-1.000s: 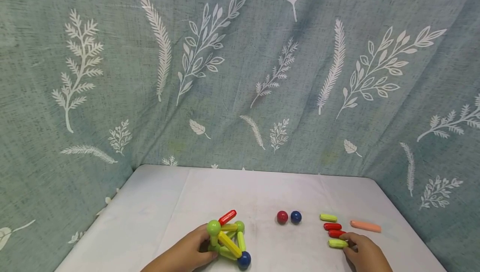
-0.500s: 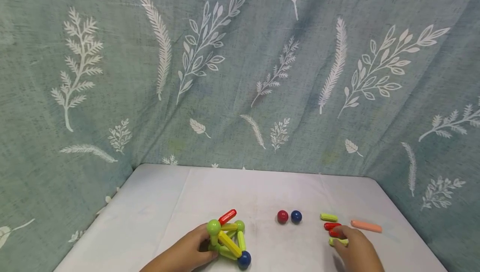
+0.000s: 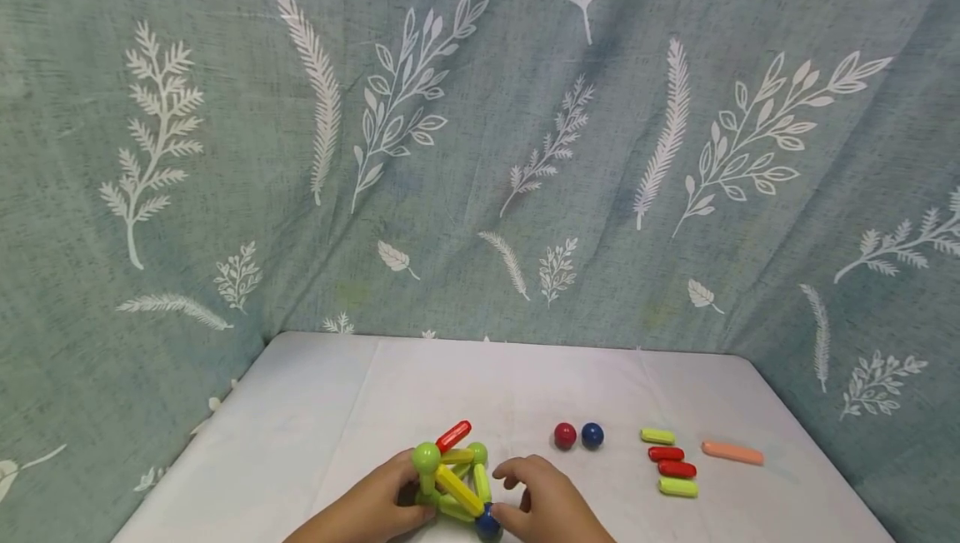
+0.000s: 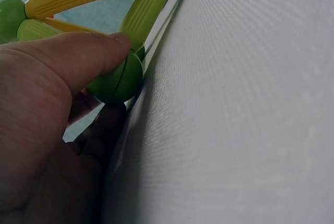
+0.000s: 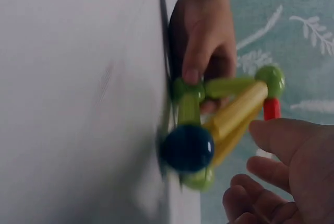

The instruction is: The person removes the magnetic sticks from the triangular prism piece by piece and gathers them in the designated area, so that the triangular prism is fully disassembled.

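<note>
A ball-and-stick construction of magnetic-looking green balls, green and yellow rods (image 3: 459, 490) stands on the white table. A blue ball (image 5: 188, 148) forms its near right corner, and a red rod (image 3: 453, 436) sticks up from its upper green ball (image 3: 426, 457). My left hand (image 3: 390, 493) holds it at a lower green ball (image 4: 117, 82), the thumb over it and the fingers behind. My right hand (image 3: 555, 500) is beside the blue ball with loosely bent fingers and nothing between them. Its thumb overlaps that ball in the head view.
A loose red ball (image 3: 565, 435) and another blue ball (image 3: 592, 435) lie side by side beyond the right hand. Farther right lie green rods (image 3: 678, 487), red rods (image 3: 677, 469) and a longer orange rod (image 3: 732, 452). Patterned cloth (image 3: 450, 151) hangs behind the table.
My right hand has left the short rods on the right and moved left to the construction. Those rods remain there, slightly straightened. The left hand keeps its hold in place.
</note>
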